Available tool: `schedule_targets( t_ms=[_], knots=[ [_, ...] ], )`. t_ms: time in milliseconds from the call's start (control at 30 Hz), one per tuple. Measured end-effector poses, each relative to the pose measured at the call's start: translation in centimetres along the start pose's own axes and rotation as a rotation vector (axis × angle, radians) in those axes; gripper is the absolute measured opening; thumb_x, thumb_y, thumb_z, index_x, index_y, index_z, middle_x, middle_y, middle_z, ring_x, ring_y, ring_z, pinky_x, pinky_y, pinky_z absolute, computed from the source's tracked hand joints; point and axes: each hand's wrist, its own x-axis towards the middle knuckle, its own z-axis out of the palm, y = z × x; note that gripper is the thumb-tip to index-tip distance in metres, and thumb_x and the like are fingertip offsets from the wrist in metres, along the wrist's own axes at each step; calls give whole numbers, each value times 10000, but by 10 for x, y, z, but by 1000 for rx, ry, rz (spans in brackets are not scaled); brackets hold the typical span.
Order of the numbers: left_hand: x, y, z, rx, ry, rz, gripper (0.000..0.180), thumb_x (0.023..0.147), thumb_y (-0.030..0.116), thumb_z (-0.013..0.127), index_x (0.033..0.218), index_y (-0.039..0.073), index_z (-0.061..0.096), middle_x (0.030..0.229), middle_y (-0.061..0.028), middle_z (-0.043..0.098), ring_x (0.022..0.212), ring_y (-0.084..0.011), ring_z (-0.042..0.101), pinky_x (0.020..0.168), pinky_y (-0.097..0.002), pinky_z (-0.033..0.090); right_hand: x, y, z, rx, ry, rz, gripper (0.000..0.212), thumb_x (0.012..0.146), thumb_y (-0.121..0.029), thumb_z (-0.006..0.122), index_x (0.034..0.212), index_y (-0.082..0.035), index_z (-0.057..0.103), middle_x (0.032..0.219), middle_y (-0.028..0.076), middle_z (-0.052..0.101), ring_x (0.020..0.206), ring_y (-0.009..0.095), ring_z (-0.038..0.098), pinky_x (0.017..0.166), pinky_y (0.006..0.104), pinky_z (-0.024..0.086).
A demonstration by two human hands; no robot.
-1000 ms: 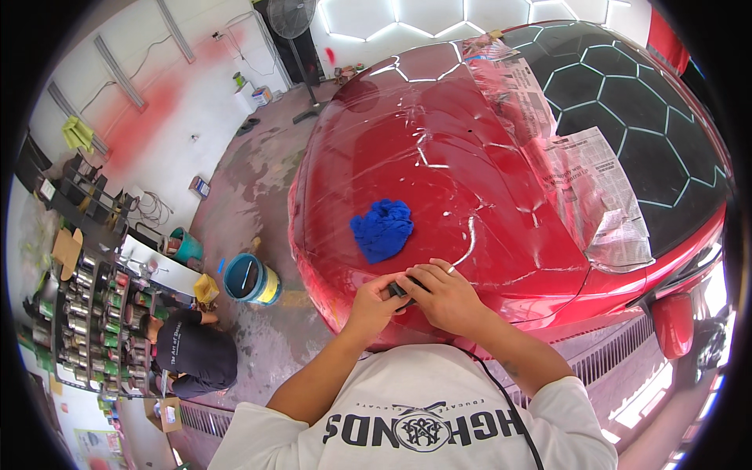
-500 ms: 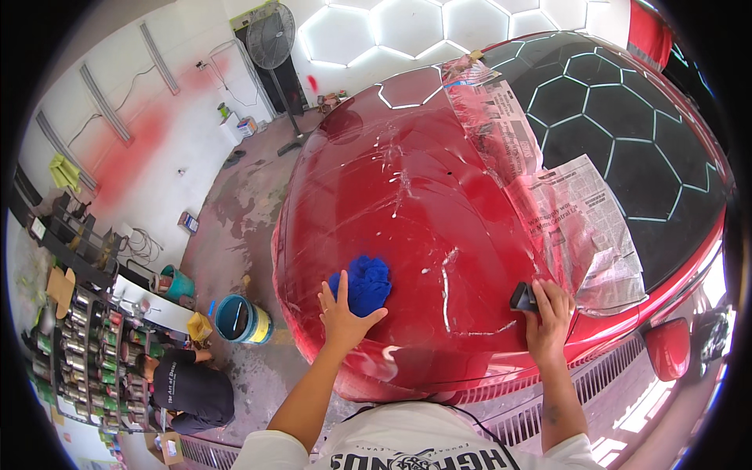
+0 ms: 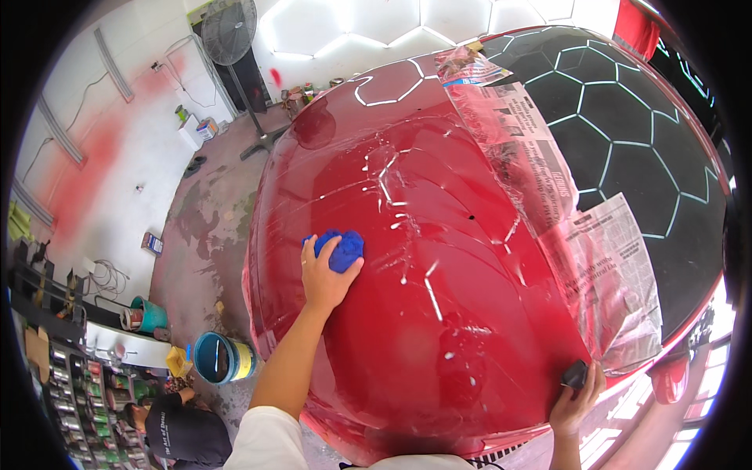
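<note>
My left hand (image 3: 323, 280) presses a bunched blue cloth (image 3: 345, 251) onto the red car hood (image 3: 376, 321), fingers curled over it. Close to the hood's near right edge, my right hand (image 3: 578, 403) grips a small black block (image 3: 575, 374) between thumb and fingers. Whether the block touches the paint I cannot tell. Whitish streaks and drops of liquid run across the glossy hood, between and beyond the hands.
Newspaper sheets (image 3: 619, 282) cover the hood's rear edge by the dark windshield (image 3: 627, 172). At left stand a bucket (image 3: 215, 358), a pedestal fan (image 3: 229, 35) and a shelf of cans (image 3: 86, 399). Another person (image 3: 188, 429) crouches at lower left. A side mirror (image 3: 670, 380) juts out at right.
My left hand has reached farther over the hood and closed on the blue cloth, bunching it tighter. My right hand has shifted right and nearer with the black block. The view has shifted too.
</note>
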Motion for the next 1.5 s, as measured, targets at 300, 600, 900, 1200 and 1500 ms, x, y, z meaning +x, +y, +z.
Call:
schedule_targets(
  t_ms=[300, 600, 900, 1200, 1500],
  knots=[
    [201, -84, 76, -22, -17, 17, 716, 835, 555, 937, 1432, 203, 753, 1610, -287, 572, 1508, -472, 533, 1247, -562, 467, -10, 2, 4, -167, -118, 140, 675, 1131, -268, 500, 1682, 103, 382, 1620, 366, 466, 1486, 564, 458, 1254, 669, 336],
    [305, -77, 130, 127, -100, -129, 933, 805, 822, 817, 1570, 308, 674, 1669, -295, 513, 1551, -504, 483, 1269, -593, 423, -13, 2, -5, -146, -256, 181, 673, 1147, -246, 432, 1706, 109, 314, 1680, 384, 354, 1536, 570, 393, 1274, 643, 316],
    [335, -51, 158, 127, -174, -132, 885, 811, 850, 788, 1539, 357, 693, 1658, -288, 535, 1551, -502, 493, 1268, -594, 421, 9, -15, -2, -266, -194, 21, 677, 1158, -250, 564, 1686, 123, 362, 1622, 385, 488, 1386, 529, 597, 1148, 632, 505],
    [360, 49, 220, 98, -226, 119, 878, 805, 847, 789, 1553, 398, 686, 1709, -268, 482, 1578, -478, 474, 1294, -563, 402, 19, -18, 2, -401, -156, -170, 588, 1178, -246, 566, 1587, 171, 490, 1538, 357, 598, 1285, 501, 690, 1055, 563, 611],
    [276, 178, 241, -100, -209, 505, 878, 750, 861, 829, 1446, 328, 770, 1655, -296, 522, 1525, -521, 505, 1280, -583, 402, 19, -21, 2, -147, -91, -29, 618, 1170, -293, 580, 1573, 172, 517, 1541, 351, 615, 1310, 508, 672, 1100, 590, 565]
  ],
)
